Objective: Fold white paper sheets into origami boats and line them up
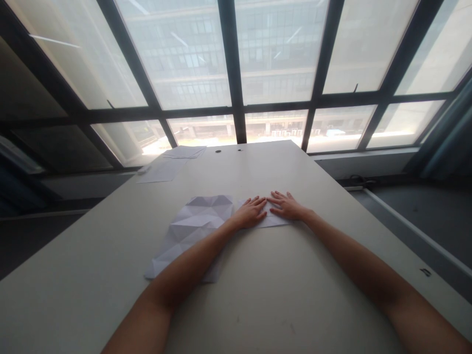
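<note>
"Head view: where's the work?"

"White paper (276,222), seemingly folded, lies flat on the counter (258,295) beneath both hands. A creased sheet (201,215) sits at nine o'clock from it."

"Which step?"

"Pressing it smooth, I'd judge. The next move calls for even pressure without letting it slide."

"And the grip?"

"Left hand (251,213) and right hand (284,206), at three o'clock from it: both open, fingers spread, laid on the paper, clamped on nothing. Whether their fingertips touch, I can't tell."
</note>
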The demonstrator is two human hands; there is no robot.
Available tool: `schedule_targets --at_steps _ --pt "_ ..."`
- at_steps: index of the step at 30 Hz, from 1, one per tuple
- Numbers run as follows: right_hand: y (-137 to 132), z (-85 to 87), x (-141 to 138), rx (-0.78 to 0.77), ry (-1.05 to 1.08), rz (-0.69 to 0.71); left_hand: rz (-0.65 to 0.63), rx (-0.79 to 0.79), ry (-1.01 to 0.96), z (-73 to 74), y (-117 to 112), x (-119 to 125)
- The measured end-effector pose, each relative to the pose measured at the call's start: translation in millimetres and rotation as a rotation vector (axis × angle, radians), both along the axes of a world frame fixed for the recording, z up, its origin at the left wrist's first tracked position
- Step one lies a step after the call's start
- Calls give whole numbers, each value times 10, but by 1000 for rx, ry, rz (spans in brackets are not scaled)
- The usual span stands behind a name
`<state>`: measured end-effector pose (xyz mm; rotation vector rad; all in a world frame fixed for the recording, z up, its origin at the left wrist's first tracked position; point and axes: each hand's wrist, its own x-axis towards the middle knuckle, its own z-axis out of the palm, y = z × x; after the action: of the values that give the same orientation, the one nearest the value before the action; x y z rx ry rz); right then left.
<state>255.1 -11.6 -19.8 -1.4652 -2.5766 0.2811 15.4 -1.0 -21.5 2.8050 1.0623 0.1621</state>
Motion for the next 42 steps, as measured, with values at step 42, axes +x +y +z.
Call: schedule_targets --at_steps 42 --pt "155 -1 148 -106 156 89 121 -21 52 23 -3 -5"
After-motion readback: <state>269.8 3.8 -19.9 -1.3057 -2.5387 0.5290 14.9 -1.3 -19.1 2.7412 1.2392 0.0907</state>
